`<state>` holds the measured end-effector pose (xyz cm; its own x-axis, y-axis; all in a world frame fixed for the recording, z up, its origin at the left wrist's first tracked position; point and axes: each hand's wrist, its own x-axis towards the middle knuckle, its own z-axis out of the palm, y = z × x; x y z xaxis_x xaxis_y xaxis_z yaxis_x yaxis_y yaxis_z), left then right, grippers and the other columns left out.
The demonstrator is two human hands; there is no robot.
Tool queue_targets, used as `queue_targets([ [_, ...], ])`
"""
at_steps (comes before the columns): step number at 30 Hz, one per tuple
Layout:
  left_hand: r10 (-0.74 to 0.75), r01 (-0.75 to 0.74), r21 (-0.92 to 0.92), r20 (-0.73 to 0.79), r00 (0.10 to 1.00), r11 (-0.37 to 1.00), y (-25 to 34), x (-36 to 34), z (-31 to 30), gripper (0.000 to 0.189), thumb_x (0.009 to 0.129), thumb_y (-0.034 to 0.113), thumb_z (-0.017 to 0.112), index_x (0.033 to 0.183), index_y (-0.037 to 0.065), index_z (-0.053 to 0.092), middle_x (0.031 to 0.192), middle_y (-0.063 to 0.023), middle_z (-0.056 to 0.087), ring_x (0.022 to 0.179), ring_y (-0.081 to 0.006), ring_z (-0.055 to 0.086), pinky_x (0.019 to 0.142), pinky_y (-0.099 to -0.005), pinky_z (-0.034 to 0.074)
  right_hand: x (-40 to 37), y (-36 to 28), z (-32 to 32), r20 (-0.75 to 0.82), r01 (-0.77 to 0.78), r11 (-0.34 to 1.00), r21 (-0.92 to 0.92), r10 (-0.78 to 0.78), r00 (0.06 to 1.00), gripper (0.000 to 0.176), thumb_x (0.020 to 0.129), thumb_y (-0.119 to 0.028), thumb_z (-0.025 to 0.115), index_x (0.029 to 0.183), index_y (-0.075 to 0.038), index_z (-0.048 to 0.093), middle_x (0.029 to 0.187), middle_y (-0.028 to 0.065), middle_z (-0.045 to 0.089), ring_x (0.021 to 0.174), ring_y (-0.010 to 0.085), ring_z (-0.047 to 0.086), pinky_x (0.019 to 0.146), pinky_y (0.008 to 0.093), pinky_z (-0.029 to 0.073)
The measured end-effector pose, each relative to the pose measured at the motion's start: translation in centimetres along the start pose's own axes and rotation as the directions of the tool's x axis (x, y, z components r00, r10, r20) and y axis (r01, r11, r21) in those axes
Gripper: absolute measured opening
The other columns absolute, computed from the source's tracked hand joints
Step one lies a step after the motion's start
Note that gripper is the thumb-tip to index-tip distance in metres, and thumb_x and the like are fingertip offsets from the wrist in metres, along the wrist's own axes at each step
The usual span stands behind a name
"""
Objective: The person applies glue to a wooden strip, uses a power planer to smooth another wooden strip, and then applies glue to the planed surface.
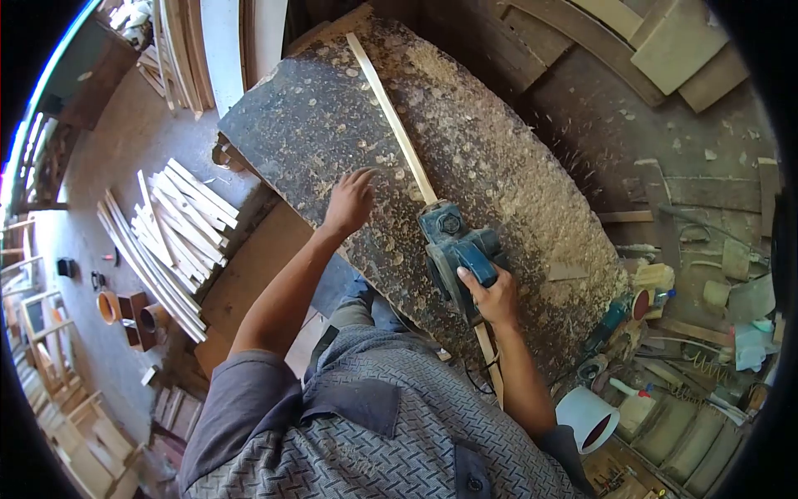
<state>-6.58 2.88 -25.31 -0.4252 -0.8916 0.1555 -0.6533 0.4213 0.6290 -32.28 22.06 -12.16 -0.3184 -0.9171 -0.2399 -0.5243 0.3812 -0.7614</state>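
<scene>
My right hand [496,298] is wrapped around the handle of a blue-green electric planer [453,245]. The planer sits on a long, narrow wooden strip [386,108], which runs out beyond it towards the far edge of the workbench [316,116]. The strip's near end shows again behind the planer, close to my body. To the left of the strip, my left hand [351,201] is over the bench with its fingers stretched out, holding nothing. A cord hangs near my right forearm.
Wood shavings [532,191] cover much of the bench, thickest along its right side. Stacked pale wooden strips [179,224] lie on the floor at left. Another power tool [611,320] and a white bucket [587,418] are at right. Boards [682,50] lean at the upper right.
</scene>
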Motion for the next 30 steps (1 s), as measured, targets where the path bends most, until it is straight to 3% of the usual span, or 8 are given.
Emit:
queue_targets([
  [2,-0.028,0.028,0.003,-0.062,0.998,1.000,-2.8,-2.0,-0.7,0.035,0.092,0.013,0.056,0.126,0.008,0.059,0.129,-0.0132,0.059,0.117,-0.0349,0.054,0.102,-0.0443,0.043,1.5,-0.6,0.5,-0.040,0.064,0.998,0.008,-0.064,0.997,0.045,0.084,-0.043,0.076,0.075,0.001,0.068,0.051,0.0057,0.055,0.046,0.0167,0.057,0.047,0.0344,0.043],
  [4,-0.083,0.082,-0.019,-0.081,0.993,0.996,-3.7,-3.9,-2.2,0.033,0.091,0.012,0.057,0.124,0.008,0.061,0.127,-0.0138,0.060,0.116,-0.0354,0.054,0.101,-0.0445,0.043,3.2,-0.4,1.1,0.036,-0.045,0.999,0.030,0.044,0.998,0.049,0.082,-0.046,0.075,0.092,0.002,0.073,0.078,0.0195,0.070,0.074,0.0353,0.070,0.067,0.0414,0.052],
  [9,-0.148,0.149,-0.004,-0.154,0.977,0.989,-3.5,-7.7,-3.8,0.031,0.086,0.007,0.059,0.117,0.006,0.064,0.115,-0.0155,0.063,0.107,-0.0362,0.056,0.092,-0.0454,0.044,7.4,-1.6,3.2,0.023,-0.044,0.999,0.030,0.043,0.999,0.049,0.083,-0.046,0.075,0.093,0.001,0.073,0.077,0.0192,0.070,0.072,0.0350,0.069,0.067,0.0417,0.052],
  [12,-0.112,0.113,0.007,0.174,0.978,0.994,-2.3,-8.7,-2.6,0.023,0.080,0.005,0.061,0.102,0.006,0.066,0.095,-0.0126,0.062,0.094,-0.0359,0.056,0.085,-0.0453,0.045,9.9,-2.7,4.3,0.012,-0.024,1.000,0.001,0.024,1.000,0.049,0.082,-0.048,0.075,0.092,0.000,0.074,0.076,0.0187,0.070,0.071,0.0347,0.069,0.067,0.0417,0.051],
  [14,0.095,-0.058,-0.201,0.177,0.980,0.978,-0.4,-9.5,0.0,0.018,0.080,0.006,0.062,0.097,0.005,0.065,0.089,-0.0119,0.061,0.090,-0.0350,0.057,0.083,-0.0452,0.046,11.6,-3.7,5.0,-0.006,-0.005,1.000,0.006,0.005,1.000,0.049,0.082,-0.049,0.075,0.091,-0.001,0.074,0.075,0.0182,0.070,0.072,0.0349,0.069,0.067,0.0420,0.051],
  [20,0.243,-0.104,-0.388,0.328,0.913,0.916,5.3,-9.0,0.8,0.021,0.087,0.007,0.061,0.107,0.005,0.066,0.093,-0.0127,0.062,0.093,-0.0330,0.059,0.084,-0.0447,0.048,18.0,-6.0,7.7,0.017,-0.057,0.998,-0.029,0.058,0.998,0.053,0.080,-0.055,0.075,0.092,-0.003,0.075,0.075,0.0178,0.070,0.072,0.0357,0.069,0.067,0.0438,0.051],
  [24,0.174,-0.056,-0.383,0.282,0.944,0.922,4.3,-9.9,-1.7,0.023,0.088,0.009,0.062,0.110,0.004,0.067,0.092,-0.0129,0.062,0.091,-0.0330,0.060,0.082,-0.0440,0.049,22.9,-9.0,9.4,0.039,-0.067,0.995,-0.072,0.070,0.997,0.056,0.077,-0.060,0.074,0.078,-0.004,0.073,0.065,0.0114,0.068,0.065,0.0309,0.068,0.066,0.0428,0.053],
  [30,-0.207,0.266,-0.330,0.201,0.957,0.906,0.9,-12.6,-5.2,0.019,0.089,0.009,0.061,0.105,0.006,0.069,0.096,-0.0143,0.067,0.092,-0.0340,0.064,0.081,-0.0430,0.051,32.3,-12.1,13.7,-0.023,0.052,0.990,0.132,-0.049,0.999,0.050,0.079,-0.053,0.077,0.068,-0.005,0.067,0.060,0.0077,0.066,0.052,0.0187,0.065,0.051,0.0330,0.050],
])
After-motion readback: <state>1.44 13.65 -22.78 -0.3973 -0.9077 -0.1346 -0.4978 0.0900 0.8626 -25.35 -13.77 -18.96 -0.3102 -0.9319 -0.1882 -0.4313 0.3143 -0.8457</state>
